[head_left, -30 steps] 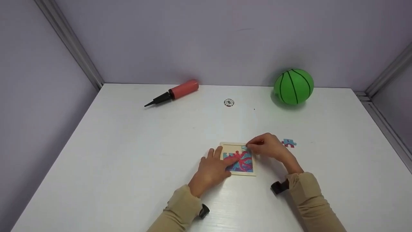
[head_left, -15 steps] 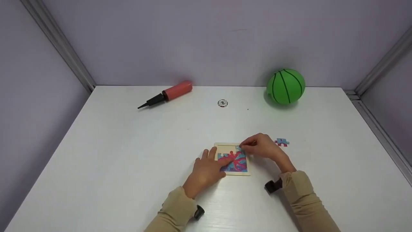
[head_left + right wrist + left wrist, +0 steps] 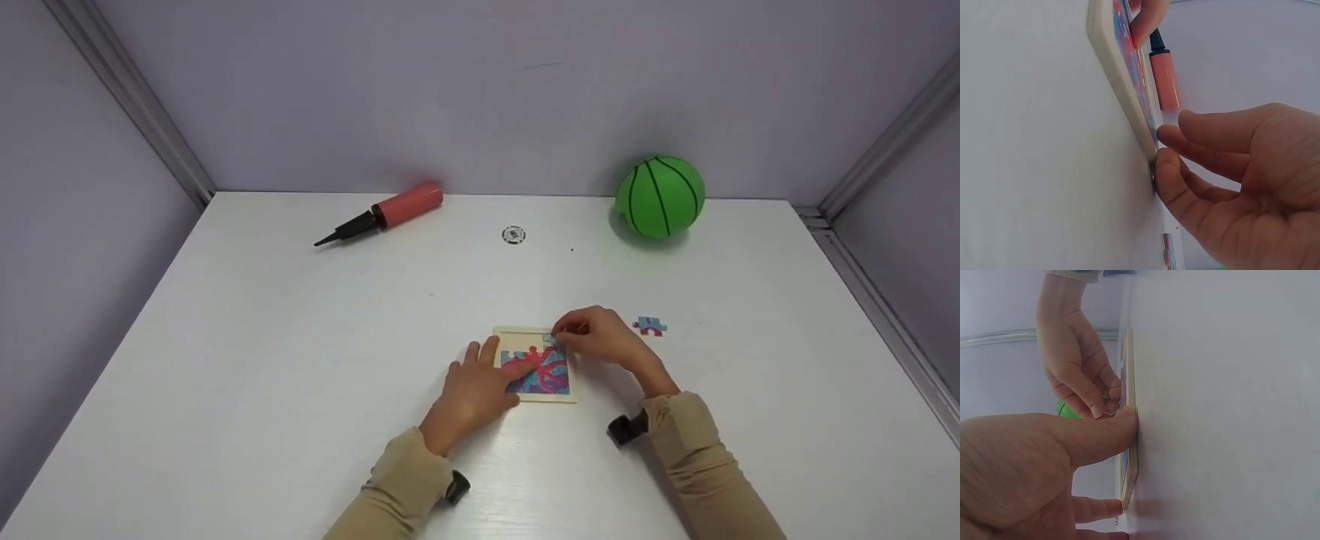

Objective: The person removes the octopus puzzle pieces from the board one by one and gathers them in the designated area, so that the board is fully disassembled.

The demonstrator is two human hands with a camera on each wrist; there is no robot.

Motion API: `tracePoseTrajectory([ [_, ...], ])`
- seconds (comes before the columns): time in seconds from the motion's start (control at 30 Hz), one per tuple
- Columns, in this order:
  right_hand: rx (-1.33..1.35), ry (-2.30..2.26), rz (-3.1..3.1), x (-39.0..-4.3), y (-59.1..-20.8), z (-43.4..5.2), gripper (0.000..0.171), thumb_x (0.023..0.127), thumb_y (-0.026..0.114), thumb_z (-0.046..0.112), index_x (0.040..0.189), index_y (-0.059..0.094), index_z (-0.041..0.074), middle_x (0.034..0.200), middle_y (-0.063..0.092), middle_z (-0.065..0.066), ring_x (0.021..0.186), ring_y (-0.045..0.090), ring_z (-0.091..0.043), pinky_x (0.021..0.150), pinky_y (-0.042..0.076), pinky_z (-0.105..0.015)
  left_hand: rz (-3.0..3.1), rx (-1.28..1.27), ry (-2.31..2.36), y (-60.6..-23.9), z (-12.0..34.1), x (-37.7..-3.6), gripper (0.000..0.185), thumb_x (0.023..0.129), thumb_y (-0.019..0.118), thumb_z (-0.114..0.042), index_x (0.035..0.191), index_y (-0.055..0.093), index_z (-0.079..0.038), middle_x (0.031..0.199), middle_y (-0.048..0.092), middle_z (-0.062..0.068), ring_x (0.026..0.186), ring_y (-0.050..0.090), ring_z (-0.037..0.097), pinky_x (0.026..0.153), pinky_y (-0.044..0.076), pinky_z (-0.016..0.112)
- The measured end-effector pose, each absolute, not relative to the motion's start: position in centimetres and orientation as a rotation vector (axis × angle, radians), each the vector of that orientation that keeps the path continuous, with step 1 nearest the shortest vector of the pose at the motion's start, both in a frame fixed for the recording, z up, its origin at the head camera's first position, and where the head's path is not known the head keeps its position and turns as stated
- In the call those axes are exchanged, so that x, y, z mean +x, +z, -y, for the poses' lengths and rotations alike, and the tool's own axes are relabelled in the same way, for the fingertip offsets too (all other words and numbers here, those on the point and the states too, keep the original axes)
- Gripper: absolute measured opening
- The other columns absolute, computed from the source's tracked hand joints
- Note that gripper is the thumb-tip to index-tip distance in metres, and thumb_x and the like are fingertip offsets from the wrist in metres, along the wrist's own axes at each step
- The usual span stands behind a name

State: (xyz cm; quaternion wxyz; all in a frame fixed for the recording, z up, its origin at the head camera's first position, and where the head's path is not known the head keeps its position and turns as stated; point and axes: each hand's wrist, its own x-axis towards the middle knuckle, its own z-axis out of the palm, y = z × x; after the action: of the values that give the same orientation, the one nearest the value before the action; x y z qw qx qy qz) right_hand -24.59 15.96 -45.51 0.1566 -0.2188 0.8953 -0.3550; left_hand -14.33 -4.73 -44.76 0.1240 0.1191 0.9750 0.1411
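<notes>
tan sleeves (image 3: 409, 469); black wrist gear (image 3: 456, 487), apparently cylindrical

On the table (image 3: 262, 337), partly under the fingers of the left hand (image 3: 475, 390), I record the puzzle tray (image 3: 517, 342) from my remote station; the fingertips of the right hand (image 3: 598, 337) are at its far right corner. Right of those fingertips — near — lies the loose piece (image 3: 649, 326). Well beyond them: ball (image 3: 661, 199) rightward, chip (image 3: 514, 235) slightly left, pump (image 3: 405, 205) farther left.
</notes>
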Motion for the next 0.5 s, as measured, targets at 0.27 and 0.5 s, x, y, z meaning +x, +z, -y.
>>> tracePoseTrajectory([
  [0.27, -0.659, -1.022, -2.573, -24.72, -45.61, -15.65, 0.012, 0.090, 0.064, 0.012, 0.098, 0.072, 0.007, 0.089, 0.064, -0.004, 0.080, 0.055, -0.020, 0.069, 0.047, -0.030, -2.874, 0.349, 0.384, -44.92, 4.98, -14.13, 0.053, 0.090, 0.066, -0.032, 0.140, 0.049, -0.039, 0.149, 0.031, 0.015, 0.128, 0.034, 0.036, 0.095, 0.040, 0.055],
  [0.5, -0.631, -1.049, -2.569, -24.47, -45.57, -15.74, 0.011, 0.090, 0.065, 0.010, 0.098, 0.071, 0.006, 0.090, 0.063, -0.005, 0.078, 0.056, -0.020, 0.068, 0.048, -0.031, -2.857, 0.343, 0.387, -44.89, 4.83, -14.19, 0.054, 0.090, 0.066, -0.033, 0.140, 0.048, -0.040, 0.150, 0.029, 0.015, 0.132, 0.032, 0.037, 0.099, 0.037, 0.057],
])
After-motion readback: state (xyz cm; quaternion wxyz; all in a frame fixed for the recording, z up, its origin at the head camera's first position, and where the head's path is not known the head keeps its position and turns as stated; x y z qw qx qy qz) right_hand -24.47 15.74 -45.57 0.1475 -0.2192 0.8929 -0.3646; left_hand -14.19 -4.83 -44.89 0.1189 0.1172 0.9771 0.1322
